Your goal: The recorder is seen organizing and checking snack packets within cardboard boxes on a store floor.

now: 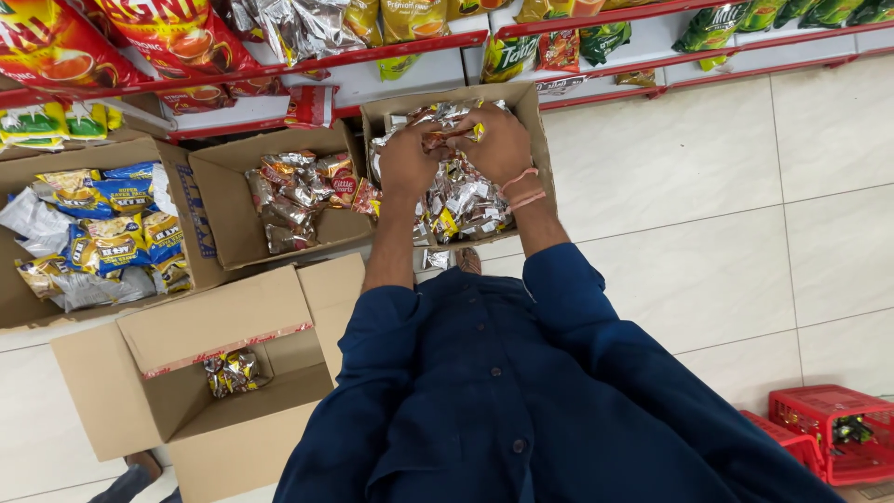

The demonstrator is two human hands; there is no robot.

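Note:
Both my hands reach into a cardboard box (533, 121) on the floor, filled with several silver foil sachet strips (466, 200). My left hand (407, 160) and my right hand (500, 142) are closed together on a bunch of the silver sachets (445, 126) near the top of the box. Pink bands circle my right wrist. My dark blue shirt sleeves fill the lower middle of the view.
A second box (223, 210) of foil sachets stands to the left, then a box (19, 298) of blue and yellow packets. A nearly bare box (112, 391) sits near my left side. Red shelves (391, 51) of snack bags run along the top. Red baskets (829, 433) lie at lower right.

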